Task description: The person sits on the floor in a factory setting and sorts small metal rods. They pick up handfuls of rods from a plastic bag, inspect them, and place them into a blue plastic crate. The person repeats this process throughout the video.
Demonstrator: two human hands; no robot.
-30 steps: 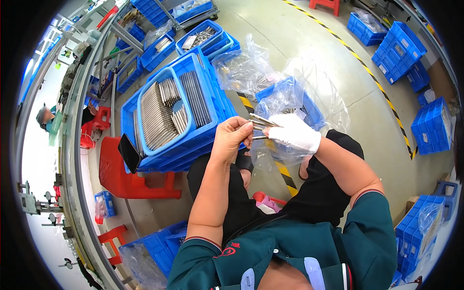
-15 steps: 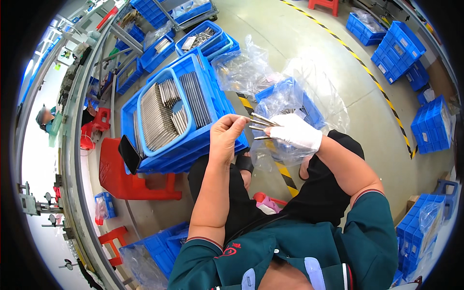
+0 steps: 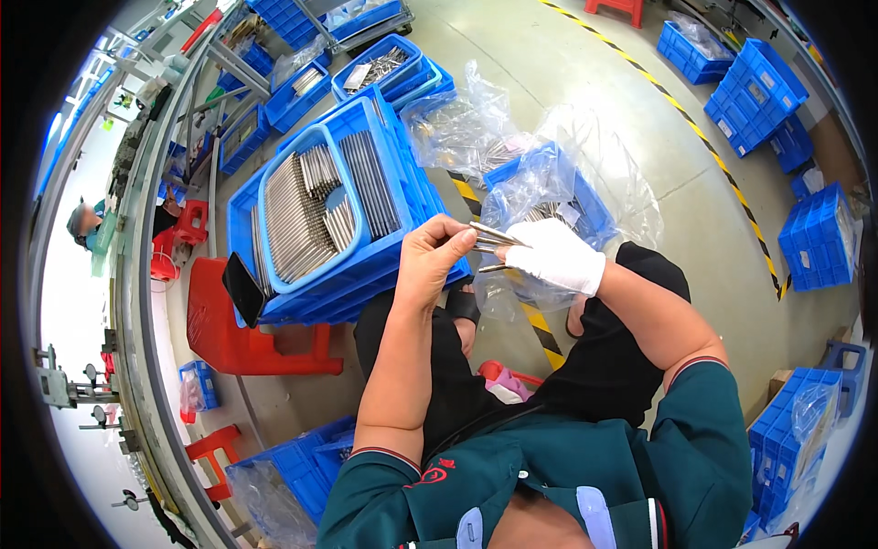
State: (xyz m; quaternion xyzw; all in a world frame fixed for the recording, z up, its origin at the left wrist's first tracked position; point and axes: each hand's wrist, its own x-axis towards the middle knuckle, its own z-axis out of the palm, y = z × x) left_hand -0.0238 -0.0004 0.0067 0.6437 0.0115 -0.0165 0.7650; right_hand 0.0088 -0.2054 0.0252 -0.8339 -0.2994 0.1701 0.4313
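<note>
Above the lap: bare left hand [image 3: 432,261] pinching thin metal rods [image 3: 492,240], white-gloved right hand [image 3: 560,256] gripping their other end, seemingly to steady them; held just beside blue tray [image 3: 358,259] of sorted rods

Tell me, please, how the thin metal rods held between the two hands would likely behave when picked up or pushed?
The metal rods look straight and unbent between the left hand and gloved right hand, so probably stiff. Round and slim, they would likely roll if pushed. Their shiny surface suggests they could slip.
</note>
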